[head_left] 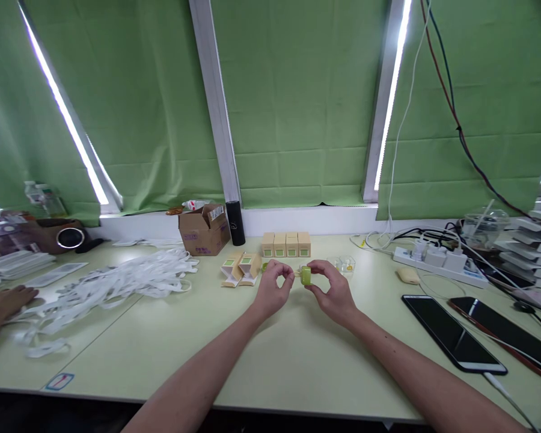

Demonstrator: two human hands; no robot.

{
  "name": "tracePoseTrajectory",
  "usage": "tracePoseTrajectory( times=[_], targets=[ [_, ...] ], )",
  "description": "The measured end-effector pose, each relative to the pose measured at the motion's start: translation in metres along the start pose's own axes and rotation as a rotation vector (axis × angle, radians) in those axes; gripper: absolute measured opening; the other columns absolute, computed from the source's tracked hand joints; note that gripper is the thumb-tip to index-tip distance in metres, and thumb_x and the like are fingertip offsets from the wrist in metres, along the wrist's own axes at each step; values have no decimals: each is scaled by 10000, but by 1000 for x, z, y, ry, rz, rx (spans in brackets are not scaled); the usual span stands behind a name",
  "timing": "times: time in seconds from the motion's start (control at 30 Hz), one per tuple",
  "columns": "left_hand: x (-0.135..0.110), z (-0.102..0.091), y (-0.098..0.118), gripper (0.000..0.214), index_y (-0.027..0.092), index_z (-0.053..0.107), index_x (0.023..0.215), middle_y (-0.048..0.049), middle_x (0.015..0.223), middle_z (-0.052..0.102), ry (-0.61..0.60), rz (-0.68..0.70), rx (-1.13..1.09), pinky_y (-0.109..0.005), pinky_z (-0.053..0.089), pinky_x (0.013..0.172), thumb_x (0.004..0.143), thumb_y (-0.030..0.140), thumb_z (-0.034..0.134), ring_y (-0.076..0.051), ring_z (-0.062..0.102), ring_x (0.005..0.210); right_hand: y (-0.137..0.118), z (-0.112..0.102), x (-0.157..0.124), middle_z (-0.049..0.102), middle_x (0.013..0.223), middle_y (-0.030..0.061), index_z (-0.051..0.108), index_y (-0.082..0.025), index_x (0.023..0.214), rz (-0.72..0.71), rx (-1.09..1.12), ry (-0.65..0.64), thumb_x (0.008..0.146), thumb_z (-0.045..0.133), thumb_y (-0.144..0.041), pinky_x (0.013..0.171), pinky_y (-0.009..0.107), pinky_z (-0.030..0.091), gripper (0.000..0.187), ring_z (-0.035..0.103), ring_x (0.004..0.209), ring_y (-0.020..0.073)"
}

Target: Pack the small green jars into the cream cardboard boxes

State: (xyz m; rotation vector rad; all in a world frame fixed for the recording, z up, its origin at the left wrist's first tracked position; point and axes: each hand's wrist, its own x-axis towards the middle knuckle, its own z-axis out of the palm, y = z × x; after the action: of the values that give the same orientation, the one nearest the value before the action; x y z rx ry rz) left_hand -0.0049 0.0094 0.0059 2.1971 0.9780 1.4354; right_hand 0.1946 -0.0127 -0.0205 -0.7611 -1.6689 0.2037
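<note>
My right hand (334, 294) grips a small green block-like object (305, 275) between thumb and forefinger. Close to its left side, my left hand (273, 290) is closed in a pinch; a thin pale piece shows between the fingertips and the green object, too small to name. Another bit of green (264, 266) peeks out behind my left hand. Just left of that hand stand two opened small cardboard boxes (229, 270) with green labels. Behind both hands is a row of several closed small boxes (279, 245). Clear plastic pieces (345, 264) lie beyond my right hand.
A pile of white strips (130, 276) spreads over the left, with another person's hand (9, 300) beside it. A brown carton (204, 231) and a black cylinder (235, 222) stand at the back. Rightward lie a power strip (442, 264), cables and two phones (453, 334).
</note>
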Motion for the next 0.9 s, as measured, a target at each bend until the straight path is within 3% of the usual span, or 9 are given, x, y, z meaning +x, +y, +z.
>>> tracePoseTrajectory(
  times=[0.23,0.5,0.67,0.9],
  targets=[
    [3,-7,-16,127,224,644,1043,-89,974,677,160,-56,150,-469,501,973,937,243,577,-286,550,1136,10,-6,2,653,1190,101,577,-256,1248,47,-122,40,908,661,-222,934,535,619,351,667,1021,271],
    [-6,-1,-5,523,245,490,1392,-129,1356,605,-64,260,231,-572,432,1082,900,181,656,-344,438,1299,7,-4,-1,596,1279,138,513,-275,1434,-130,-231,-32,963,560,-150,938,509,629,489,637,1167,300],
    [-5,2,2,506,257,514,1404,-130,1330,614,-94,325,218,-579,438,1095,926,209,675,-339,465,1300,5,-2,-2,638,1301,153,448,-261,1453,-249,-263,-70,991,523,-141,942,520,627,484,632,1225,312],
    [-2,0,-3,423,255,584,1356,-117,1218,679,-48,344,207,-552,468,1055,943,207,668,-329,497,1262,1,-7,1,656,1304,168,546,-248,1352,-368,-342,-93,1000,522,-127,958,513,621,372,648,1230,308]
  ],
)
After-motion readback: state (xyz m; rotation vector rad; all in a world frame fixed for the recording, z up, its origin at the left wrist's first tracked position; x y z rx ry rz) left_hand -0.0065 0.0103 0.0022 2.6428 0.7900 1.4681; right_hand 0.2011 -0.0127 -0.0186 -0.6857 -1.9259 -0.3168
